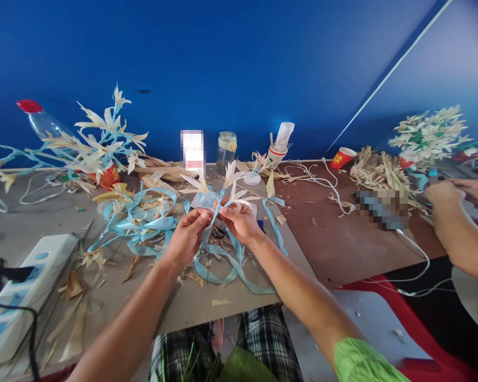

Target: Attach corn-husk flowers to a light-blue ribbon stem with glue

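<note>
White flowers (230, 174) top the blue stem (216, 212) we pinch between left hand (191, 231) and right hand (242, 222), a jar (226, 155) beyond at twelve o'clock

The petals (231, 173) are cream, the ribbon (258, 288) pale blue. Near: black-and-white plaid trousers (265, 337), bright green sleeve (362, 361). The far wall (223, 63) is deep blue; the surface (354, 249) is greyish tan left, reddish brown right.

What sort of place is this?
Probably a craft workroom, judging by the cream, pointed-petal flowers on blue-wrapped stems, the loose light-blue ribbon and the heap of tan, dry, husk-like strips.
</note>
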A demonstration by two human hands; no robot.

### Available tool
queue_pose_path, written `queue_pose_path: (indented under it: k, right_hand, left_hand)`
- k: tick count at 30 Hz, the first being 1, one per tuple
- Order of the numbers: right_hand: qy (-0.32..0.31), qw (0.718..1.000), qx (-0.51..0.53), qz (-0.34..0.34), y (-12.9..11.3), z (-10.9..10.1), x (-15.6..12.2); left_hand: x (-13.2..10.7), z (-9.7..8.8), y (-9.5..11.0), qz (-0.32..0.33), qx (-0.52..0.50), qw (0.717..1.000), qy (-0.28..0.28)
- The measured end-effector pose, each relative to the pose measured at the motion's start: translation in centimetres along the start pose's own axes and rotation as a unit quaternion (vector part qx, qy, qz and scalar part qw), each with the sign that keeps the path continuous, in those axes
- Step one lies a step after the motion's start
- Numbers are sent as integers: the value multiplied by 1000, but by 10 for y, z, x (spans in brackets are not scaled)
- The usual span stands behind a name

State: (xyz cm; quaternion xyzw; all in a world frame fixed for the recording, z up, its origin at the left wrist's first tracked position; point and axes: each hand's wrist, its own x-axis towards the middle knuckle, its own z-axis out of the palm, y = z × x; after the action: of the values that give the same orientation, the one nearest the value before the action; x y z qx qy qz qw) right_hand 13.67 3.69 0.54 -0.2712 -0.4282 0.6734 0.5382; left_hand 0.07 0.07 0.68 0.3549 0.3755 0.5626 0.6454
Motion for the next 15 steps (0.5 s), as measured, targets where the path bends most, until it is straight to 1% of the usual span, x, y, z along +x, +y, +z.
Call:
queue_pose_path:
  k: [2,5,7,11,15]
  right_hand:
    - [-17,1000,2,6,0,-1,0]
    - [-31,999,12,7,0,-2,0]
    - [-27,999,16,8,1,-3,0]
    - [-22,1000,13,17,1,-4,1]
    - [-26,1000,4,-1,-1,-4,2]
  left_hand:
    - [-2,-1,0,-14,11,999,-26]
    - [-4,-3,0,21,47,998,-47]
    - [-4,-5,-2,36,73,996,-45]
    - [1,-11,-6,28,99,994,-36]
    - [4,-14,-8,59,104,992,-35]
